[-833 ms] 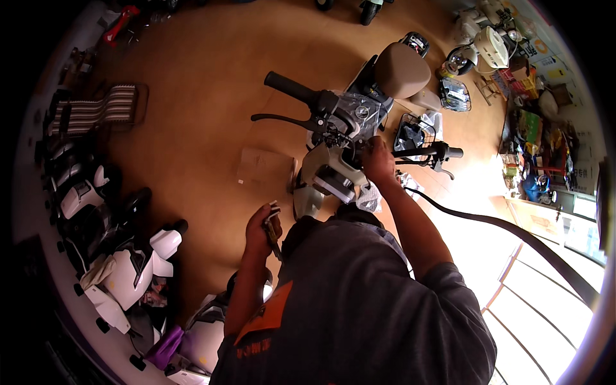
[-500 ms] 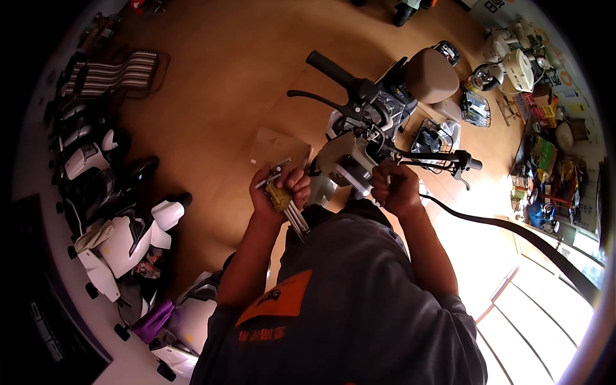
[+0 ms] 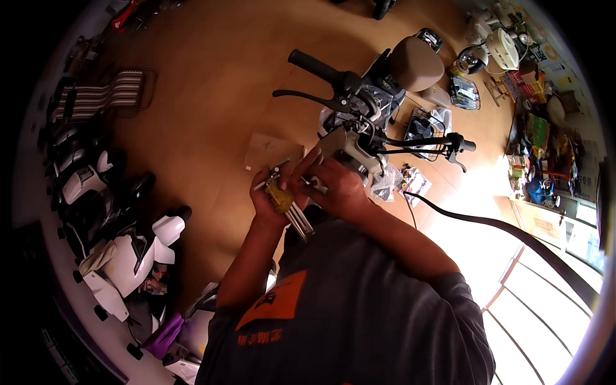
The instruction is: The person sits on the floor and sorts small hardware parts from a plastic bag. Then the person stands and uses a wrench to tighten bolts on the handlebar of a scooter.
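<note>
My left hand (image 3: 264, 204) is closed around a set of hex keys (image 3: 280, 197) in a yellow holder, its several silver rods pointing down toward my shirt. My right hand (image 3: 341, 187) has come right beside it, fingers bent, at the top of the set. A small silver piece shows at the right fingers; its kind is too small to tell. Just beyond my hands stands an electric scooter with a beige front panel (image 3: 339, 145), black left handlebar grip (image 3: 314, 66) and brake lever (image 3: 301, 94). The right handlebar end (image 3: 463, 146) lies farther right.
A tan scooter seat (image 3: 416, 63) and wire baskets (image 3: 464, 94) are beyond the handlebars. A flat cardboard piece (image 3: 273, 151) lies on the floor. White scooters (image 3: 128, 266) line the left side, near a striped folding lounger (image 3: 119, 90). Cluttered shelves (image 3: 545, 147) stand at right.
My right hand has left the scooter's front panel and moved left to the hex key set. My left hand stays closed on the set. The view has shifted slightly.
</note>
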A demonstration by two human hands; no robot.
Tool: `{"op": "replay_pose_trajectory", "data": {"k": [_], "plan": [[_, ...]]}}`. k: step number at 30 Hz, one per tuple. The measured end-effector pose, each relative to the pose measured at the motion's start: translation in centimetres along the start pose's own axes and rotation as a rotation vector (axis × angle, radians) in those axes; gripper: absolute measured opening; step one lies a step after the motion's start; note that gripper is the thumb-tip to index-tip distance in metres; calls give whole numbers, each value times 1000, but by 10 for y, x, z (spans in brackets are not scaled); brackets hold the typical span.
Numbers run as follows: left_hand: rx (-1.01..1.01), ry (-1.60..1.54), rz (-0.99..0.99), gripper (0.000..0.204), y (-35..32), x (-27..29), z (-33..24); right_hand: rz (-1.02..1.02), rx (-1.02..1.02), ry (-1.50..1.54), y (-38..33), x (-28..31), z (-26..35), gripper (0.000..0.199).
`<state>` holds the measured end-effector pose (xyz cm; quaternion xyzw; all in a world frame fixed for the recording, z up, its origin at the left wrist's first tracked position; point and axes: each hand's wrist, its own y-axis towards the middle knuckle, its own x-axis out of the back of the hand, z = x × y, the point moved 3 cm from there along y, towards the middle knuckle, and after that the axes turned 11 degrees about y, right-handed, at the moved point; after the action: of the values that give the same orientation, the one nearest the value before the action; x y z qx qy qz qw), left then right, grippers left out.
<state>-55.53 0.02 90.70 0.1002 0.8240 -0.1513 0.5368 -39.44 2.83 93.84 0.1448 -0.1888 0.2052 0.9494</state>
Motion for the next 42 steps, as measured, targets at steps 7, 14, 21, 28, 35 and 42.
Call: {"op": "replay_pose_trajectory", "data": {"k": [7, 14, 21, 28, 35, 42], "plan": [[59, 38, -24, 53, 2, 13, 10, -21, -103, 47, -12, -5, -28, 28], [-58, -97, -248, 42, -29, 62, -15, -328, -495, -130, -24, 89, -128, 27], [-70, -140, -394, 38, -62, 91, -20, -245, -583, -346, -17, 102, -208, 30], [-65, -220, -391, 38, -77, 90, 0, -167, -598, -372, -8, 89, -218, 30], [-67, -241, -390, 38, -81, 88, 8, -82, -507, -431, -4, 86, -231, 33], [-58, -233, -429, 37, -80, 87, 11, 24, -533, -501, 3, 87, -224, 36]]}}
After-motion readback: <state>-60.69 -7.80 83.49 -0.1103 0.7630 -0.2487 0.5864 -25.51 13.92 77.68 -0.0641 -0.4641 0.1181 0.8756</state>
